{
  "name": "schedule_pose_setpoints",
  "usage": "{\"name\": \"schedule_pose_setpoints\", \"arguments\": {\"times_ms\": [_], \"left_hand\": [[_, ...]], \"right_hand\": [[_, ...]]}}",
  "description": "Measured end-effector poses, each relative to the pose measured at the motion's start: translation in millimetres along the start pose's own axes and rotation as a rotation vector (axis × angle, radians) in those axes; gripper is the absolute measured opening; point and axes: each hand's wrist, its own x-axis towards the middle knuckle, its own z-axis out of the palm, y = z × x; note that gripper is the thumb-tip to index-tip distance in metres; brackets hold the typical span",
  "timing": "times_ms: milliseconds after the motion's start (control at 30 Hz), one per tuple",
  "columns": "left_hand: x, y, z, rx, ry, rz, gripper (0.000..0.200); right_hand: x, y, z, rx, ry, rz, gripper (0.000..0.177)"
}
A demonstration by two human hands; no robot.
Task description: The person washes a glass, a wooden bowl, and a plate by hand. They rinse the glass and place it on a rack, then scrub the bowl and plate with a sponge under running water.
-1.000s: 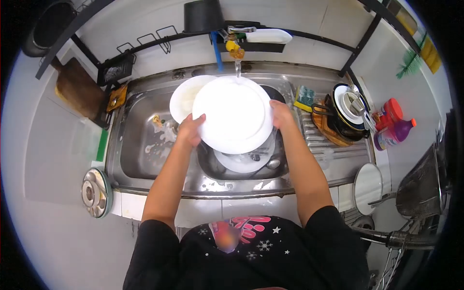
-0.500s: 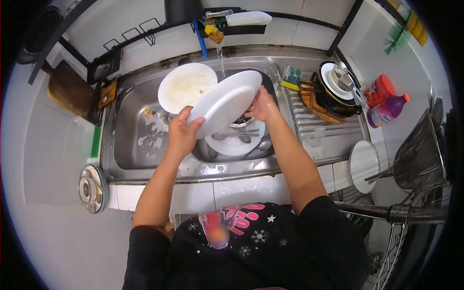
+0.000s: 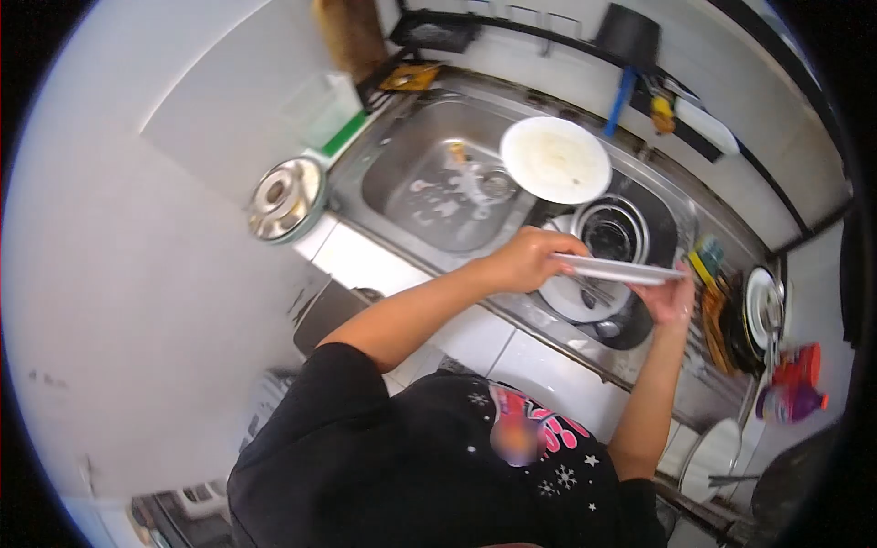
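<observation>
A white plate (image 3: 621, 269), seen nearly edge-on, is held between both hands above the right sink basin. My left hand (image 3: 539, 258) grips its left edge, thumb and fingers closed around the rim. At its other end my right hand (image 3: 669, 294) is closed on the rim from below. Under it in the basin lie a metal bowl (image 3: 610, 230) and another white plate (image 3: 568, 297) with cutlery on it. A soiled white plate (image 3: 555, 160) rests on the divider between the two basins.
The left basin (image 3: 411, 196) has suds and food scraps. Stacked metal lids (image 3: 288, 201) stand left of the sink. A sponge (image 3: 705, 258), stacked dishes (image 3: 760, 306), a red container (image 3: 797, 365) and a purple bottle (image 3: 787, 403) are at the right.
The view has turned left, so the sink appears farther right. The held plate has tilted from showing its broad face to nearly edge-on. The faucet's water stream no longer shows.
</observation>
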Motion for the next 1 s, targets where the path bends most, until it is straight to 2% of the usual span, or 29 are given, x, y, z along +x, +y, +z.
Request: {"name": "schedule_pose_setpoints", "arguments": {"times_ms": [100,200,267,367,500,567,667,700,800,833,867,900,933,967,1000], "left_hand": [[-11,-1,-2,0.026,-0.100,-0.047,0.023],[-23,-10,-1,0.031,-0.122,0.005,0.023],[-30,-18,-3,0.074,-0.166,0.056,0.034],[-33,-28,-9,0.162,-0.204,0.186,0.042],[-28,-43,-15,0.254,-0.290,0.307,0.045],[-24,-47,-19,0.356,-0.397,0.341,0.049],[-26,-65,-2,0.440,-0.146,0.264,0.060],[-30,-75,3,0.544,-0.097,0.168,0.065],[-23,-84,4,-0.012,-0.128,-0.587,0.069],[-26,-110,13,-0.448,-0.032,-0.731,0.068],[-21,-111,8,-0.718,-0.094,-0.800,0.062],[-14,-116,3,-0.986,-0.188,-0.887,0.058],[-9,-137,4,-1.114,-0.290,-0.822,0.055],[-1,-121,-4,-0.988,-0.271,-0.823,0.056],[10,-108,33,-1.001,-0.412,-0.819,0.056]], "right_hand": [[15,12,-15,0.021,-0.053,0.054,0.060],[20,17,-36,0.018,-0.040,0.099,0.052],[51,8,-91,0.001,-0.352,0.259,0.051],[-5,22,-38,-0.293,-0.117,0.094,0.050],[-27,24,-37,-0.324,-0.079,0.122,0.051],[-48,21,-27,-0.386,-0.052,0.001,0.050],[-78,19,10,-0.542,0.070,-0.236,0.044],[-88,18,27,-0.632,0.101,-0.317,0.043],[-92,24,59,-0.999,0.108,-0.628,0.041],[-99,28,80,-1.108,0.108,-0.644,0.038],[-106,31,101,-1.216,0.137,-0.654,0.035],[-82,37,87,-1.369,0.141,-0.781,0.034],[-97,42,110,-1.429,0.078,-0.880,0.034],[-73,47,104,-1.508,-0.012,-1.010,0.040],[-83,49,124,-1.588,-0.035,-1.046,0.048]]}}
